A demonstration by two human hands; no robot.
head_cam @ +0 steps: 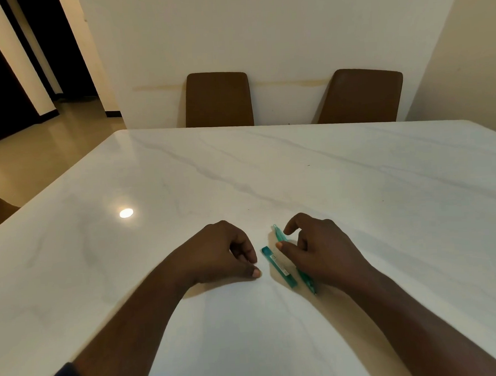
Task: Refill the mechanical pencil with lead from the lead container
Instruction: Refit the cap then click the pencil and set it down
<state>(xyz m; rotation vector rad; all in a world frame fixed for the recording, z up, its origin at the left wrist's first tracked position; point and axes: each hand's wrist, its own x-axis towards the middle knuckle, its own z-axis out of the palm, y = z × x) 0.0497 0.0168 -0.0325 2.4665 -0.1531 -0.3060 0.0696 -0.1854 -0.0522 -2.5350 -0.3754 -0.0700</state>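
mechanical pencil [281,235] flat, axis far-left to near-right; right hand [322,250] fingers curled over it, grip unclear; left hand [224,252] relaxed.

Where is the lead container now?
Head view: the lead container lies on the table between the left hand and the mechanical pencil by the right hand.

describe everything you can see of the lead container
The lead container is a slim, flat teal case, plastic by its look, with a pale label along its top face. It lies flat on the white marble table between the two hands, slanting from far left to near right. The mechanical pencil lies close on its right. The thumb tip of the right hand is by its far end; contact is unclear. The left hand is clear of it.
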